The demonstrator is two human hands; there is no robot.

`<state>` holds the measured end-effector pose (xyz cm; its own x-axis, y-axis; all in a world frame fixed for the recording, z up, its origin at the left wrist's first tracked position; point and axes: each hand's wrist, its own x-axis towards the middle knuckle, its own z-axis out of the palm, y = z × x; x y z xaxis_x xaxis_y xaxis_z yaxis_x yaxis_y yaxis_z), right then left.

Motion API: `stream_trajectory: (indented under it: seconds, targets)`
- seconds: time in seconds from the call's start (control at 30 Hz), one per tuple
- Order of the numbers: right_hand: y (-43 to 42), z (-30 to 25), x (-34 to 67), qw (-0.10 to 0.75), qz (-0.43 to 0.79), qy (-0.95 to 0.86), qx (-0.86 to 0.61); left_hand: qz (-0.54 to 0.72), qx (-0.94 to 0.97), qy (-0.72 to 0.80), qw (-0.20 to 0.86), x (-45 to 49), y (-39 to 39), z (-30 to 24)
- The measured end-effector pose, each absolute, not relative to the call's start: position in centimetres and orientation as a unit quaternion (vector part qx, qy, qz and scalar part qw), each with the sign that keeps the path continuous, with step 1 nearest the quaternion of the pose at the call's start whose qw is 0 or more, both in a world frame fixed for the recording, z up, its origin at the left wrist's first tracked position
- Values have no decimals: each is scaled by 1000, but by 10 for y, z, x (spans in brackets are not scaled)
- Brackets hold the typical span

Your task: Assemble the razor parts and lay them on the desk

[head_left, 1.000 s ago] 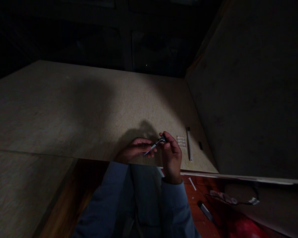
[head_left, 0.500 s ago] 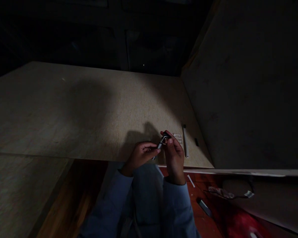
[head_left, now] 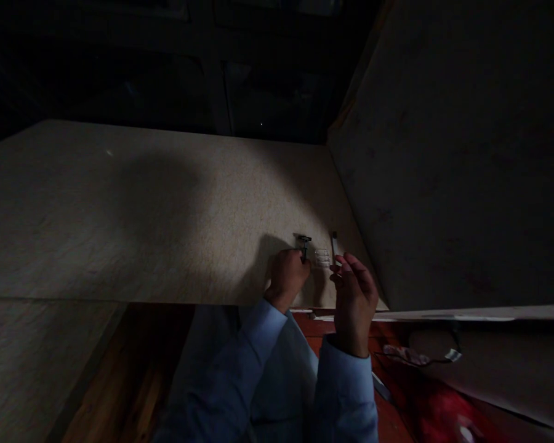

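My left hand [head_left: 287, 275] is closed round the handle of a small black razor-like tool [head_left: 303, 241], holding it upright over the beige panel [head_left: 143, 221] with its head on top. My right hand [head_left: 354, 294] hovers just to the right with its fingers loosely spread and nothing in them. Between the two hands, small clear pieces [head_left: 322, 257] lie on the panel. A thin white stick [head_left: 333, 246] lies just beyond my right fingertips.
An upright beige board [head_left: 443, 154] walls off the right side. Below the panel's near edge is red-brown floor [head_left: 133, 375] with a cable [head_left: 410, 355], a dark flat object [head_left: 382, 390] and a red patch. The scene is very dim, and my blue sleeves fill the bottom centre.
Both hands held the tool together before. Now my right hand has let go and moved right, while my left hand has carried the tool forward and stood it upright.
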<state>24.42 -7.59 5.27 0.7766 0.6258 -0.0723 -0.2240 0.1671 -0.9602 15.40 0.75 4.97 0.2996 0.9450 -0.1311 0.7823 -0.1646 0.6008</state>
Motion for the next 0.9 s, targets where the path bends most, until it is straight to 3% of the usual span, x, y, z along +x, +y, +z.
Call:
stream_trajectory:
  seconds: [0.43,0.9]
  targets:
    - [-73,42,247,754,317,-177,-548,84,758,586,272,179,-5,61]
    - [-73,39,247,746,304,-191,-560,173,758,566,272,176,-15,52]
